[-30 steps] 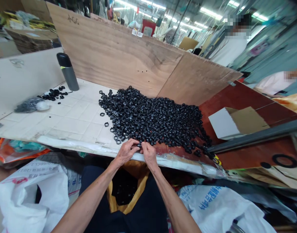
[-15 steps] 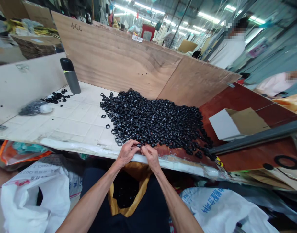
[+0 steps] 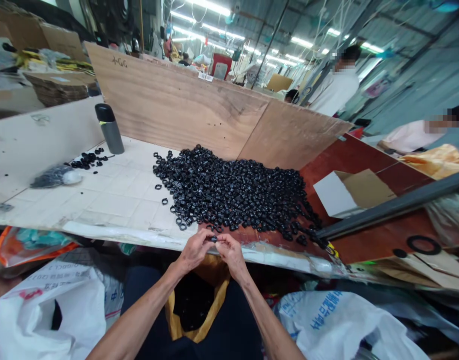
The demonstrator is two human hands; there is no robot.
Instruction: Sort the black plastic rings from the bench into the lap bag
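Observation:
A big heap of small black rings (image 3: 237,192) covers the middle of the worktable (image 3: 112,195). At the table's near edge my left hand (image 3: 193,250) and my right hand (image 3: 231,255) meet, fingertips pinched together on one small black ring (image 3: 213,239). Both hands sit just in front of the heap's near side. Below them, on my lap, a yellow-lined bag (image 3: 193,305) holds more black rings.
A grey flask with a black cap (image 3: 109,129) stands at the back left, beside a few loose rings (image 3: 87,159) and a clear packet (image 3: 54,175). Plywood boards (image 3: 184,105) wall the back. A cardboard piece (image 3: 349,192) lies right. White sacks (image 3: 49,310) flank my legs. Other people are behind.
Both hands have drawn back a little from the heap toward the table edge, still pinched together. The camera has tilted slightly.

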